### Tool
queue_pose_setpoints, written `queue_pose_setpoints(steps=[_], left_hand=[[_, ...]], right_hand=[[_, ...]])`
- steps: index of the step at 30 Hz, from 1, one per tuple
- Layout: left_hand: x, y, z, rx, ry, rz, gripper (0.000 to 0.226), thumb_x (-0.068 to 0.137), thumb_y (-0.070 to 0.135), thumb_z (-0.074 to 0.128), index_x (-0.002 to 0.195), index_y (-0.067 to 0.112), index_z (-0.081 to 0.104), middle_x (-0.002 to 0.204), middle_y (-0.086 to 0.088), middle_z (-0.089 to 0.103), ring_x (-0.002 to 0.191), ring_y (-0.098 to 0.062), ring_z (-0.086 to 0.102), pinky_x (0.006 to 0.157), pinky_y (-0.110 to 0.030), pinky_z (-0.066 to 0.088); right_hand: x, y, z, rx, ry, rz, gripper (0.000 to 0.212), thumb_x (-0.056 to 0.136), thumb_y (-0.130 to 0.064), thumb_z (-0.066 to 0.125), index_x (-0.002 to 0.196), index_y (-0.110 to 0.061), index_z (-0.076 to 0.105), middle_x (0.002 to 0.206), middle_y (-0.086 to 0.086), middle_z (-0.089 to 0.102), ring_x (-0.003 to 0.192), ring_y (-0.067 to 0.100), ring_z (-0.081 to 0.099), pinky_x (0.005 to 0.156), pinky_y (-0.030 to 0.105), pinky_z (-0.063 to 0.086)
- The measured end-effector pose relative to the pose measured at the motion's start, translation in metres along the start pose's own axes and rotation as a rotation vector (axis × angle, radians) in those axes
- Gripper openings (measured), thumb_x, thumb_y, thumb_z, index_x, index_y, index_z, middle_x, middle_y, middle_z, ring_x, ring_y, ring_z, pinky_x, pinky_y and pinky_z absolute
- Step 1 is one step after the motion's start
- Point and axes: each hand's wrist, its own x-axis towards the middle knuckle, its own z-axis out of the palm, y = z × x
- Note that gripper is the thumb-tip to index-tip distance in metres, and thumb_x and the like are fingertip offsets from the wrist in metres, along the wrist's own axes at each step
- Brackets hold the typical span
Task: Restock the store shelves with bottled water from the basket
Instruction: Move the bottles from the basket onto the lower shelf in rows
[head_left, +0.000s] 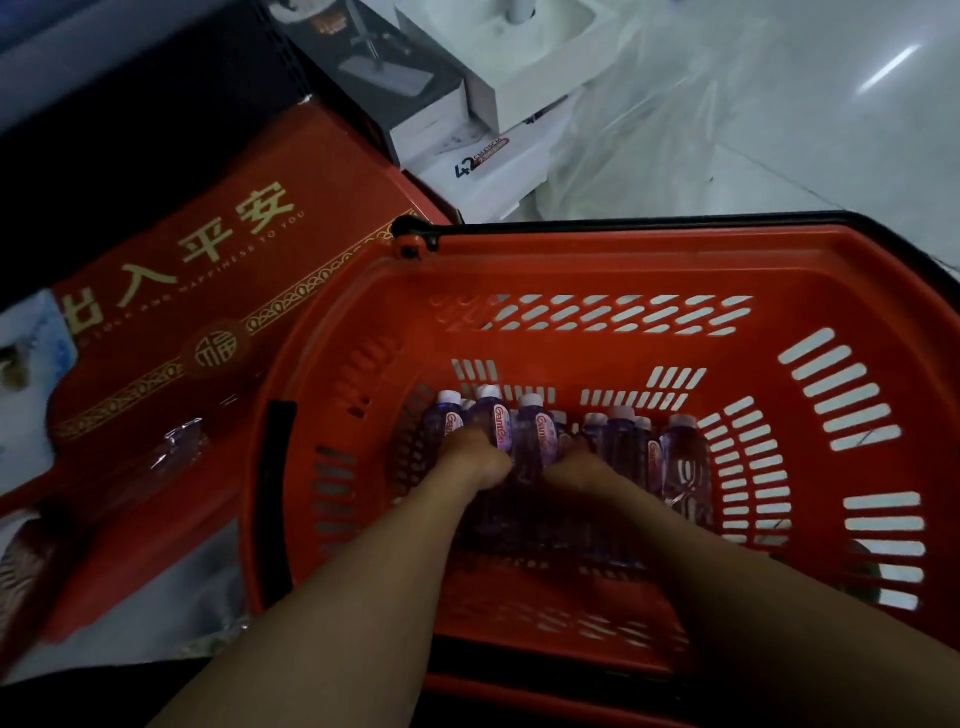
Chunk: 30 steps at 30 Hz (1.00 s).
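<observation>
- A red basket is sitting on the floor, and the bottles are lying packed together in its bottom, caps pointing away from the person.
- The left hand is reaching down among the bottles on the left, with fingers curling between two of them; whether they are gripping one cannot be told.
- The right hand is resting on the middle bottles, its fingers hiding among them, so their state cannot be told.
- The basket's high walls are hemming in both forearms.
- A red box is pressing against the basket's left wall.
- White boxes and a plastic sheet are lying beyond it.
</observation>
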Motion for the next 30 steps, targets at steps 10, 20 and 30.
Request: queue_pose_setpoints(steps=[10, 20, 30], left_hand=[[0.005, -0.006, 0.019, -0.295, -0.217, -0.156, 0.047, 0.092, 0.019, 0.064, 0.138, 0.016, 0.054, 0.141, -0.012, 0.053, 0.117, -0.024, 0.052, 0.094, -0.028, 0.043], [0.003, -0.013, 0.0, -0.529, -0.182, -0.157, 0.051, 0.081, 0.015, 0.077, 0.128, 0.015, 0.059, 0.125, -0.007, 0.065, 0.116, -0.025, 0.059, 0.106, -0.041, 0.045], [-0.071, 0.015, -0.084, -0.695, -0.105, 0.08, 0.028, 0.087, 0.005, 0.07, 0.112, 0.015, 0.062, 0.087, -0.001, 0.07, 0.073, -0.015, 0.064, 0.067, -0.03, 0.054]], right_hand=[[0.021, 0.012, -0.011, 0.116, -0.207, 0.173, 0.02, 0.09, -0.018, 0.065, 0.109, -0.01, 0.06, 0.1, 0.006, 0.062, 0.084, 0.017, 0.062, 0.069, 0.027, 0.052], [0.0, -0.004, -0.045, 0.173, -0.157, 0.164, 0.021, 0.086, -0.01, 0.069, 0.106, -0.007, 0.065, 0.099, 0.01, 0.068, 0.087, 0.021, 0.066, 0.07, 0.027, 0.054], [-0.084, -0.069, -0.083, 0.204, 0.066, -0.153, 0.033, 0.07, -0.001, 0.079, 0.099, -0.009, 0.066, 0.1, 0.01, 0.072, 0.092, 0.026, 0.068, 0.076, 0.034, 0.057]])
